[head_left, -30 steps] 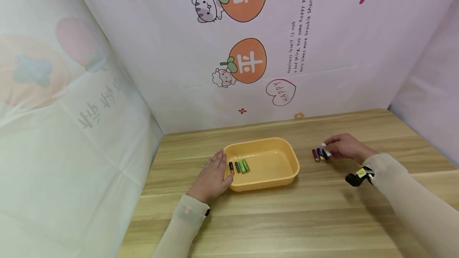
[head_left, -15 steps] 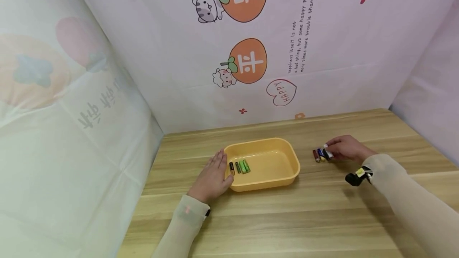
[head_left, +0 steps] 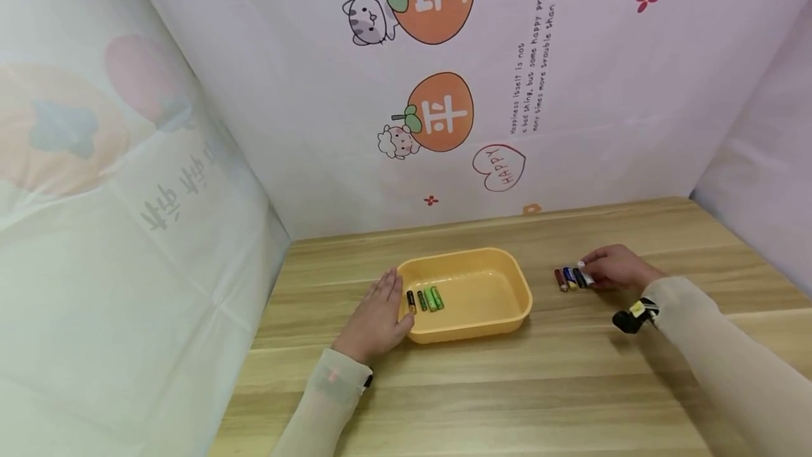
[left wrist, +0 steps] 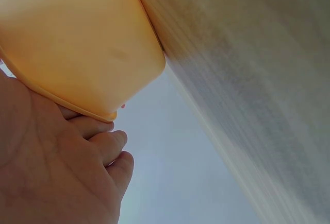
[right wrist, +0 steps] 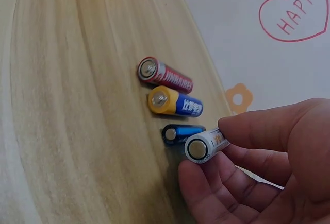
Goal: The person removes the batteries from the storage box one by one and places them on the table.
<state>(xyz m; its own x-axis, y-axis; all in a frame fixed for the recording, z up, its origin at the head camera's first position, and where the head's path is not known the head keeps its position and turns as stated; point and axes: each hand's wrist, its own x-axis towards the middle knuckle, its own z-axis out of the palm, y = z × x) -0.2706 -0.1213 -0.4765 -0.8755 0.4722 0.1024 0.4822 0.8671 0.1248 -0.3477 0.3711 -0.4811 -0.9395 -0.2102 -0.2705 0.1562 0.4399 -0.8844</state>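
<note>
My right hand (head_left: 615,268) pinches a white battery (right wrist: 197,150) between thumb and fingers at the end of a short row on the table. Beside it lies a dark blue battery (right wrist: 175,133), partly covered by the white one in the right wrist view. Further along are a blue-and-yellow battery (right wrist: 172,101) and a red battery (right wrist: 164,73). My left hand (head_left: 374,317) rests along the left rim of a yellow plastic tray (head_left: 466,332), fingers extended. In the tray's left part lie a black-and-gold battery (head_left: 411,302), a dark green battery (head_left: 421,301) and two bright green batteries (head_left: 434,300).
The wooden table (head_left: 482,400) reaches back to a white printed cloth (head_left: 330,161) that hangs behind it. More cloth (head_left: 158,288) hangs on the left. Bare wood lies between the tray and the row of loose batteries.
My right hand has shifted slightly to the right and the white battery now sits closer in line with the row. The left hand and tray keep their places; the head view tilts slightly up.
</note>
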